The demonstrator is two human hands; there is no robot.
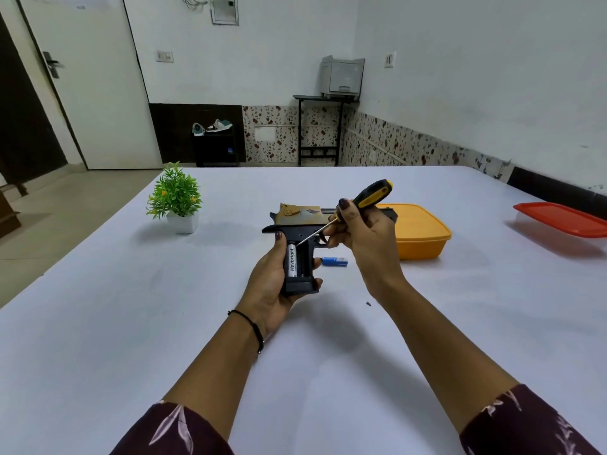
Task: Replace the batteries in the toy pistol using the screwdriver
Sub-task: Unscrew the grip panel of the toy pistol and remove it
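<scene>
My left hand (267,287) grips the black grip of the toy pistol (300,226), which has a gold slide and is held above the table. The grip's battery bay is uncovered, and a silver battery (292,261) lies in its left slot. My right hand (361,236) holds the black-and-yellow screwdriver (374,193) by its handle. The thin shaft slants down-left, and its tip touches the top end of the silver battery. A blue battery (334,261) lies on the table just right of the pistol.
An orange lidded box (423,234) stands behind my right hand. A container with a red lid (561,220) sits at the right edge. A small potted plant (175,198) stands at the back left. A tiny dark speck (368,304), perhaps a screw, lies on the white table (131,323).
</scene>
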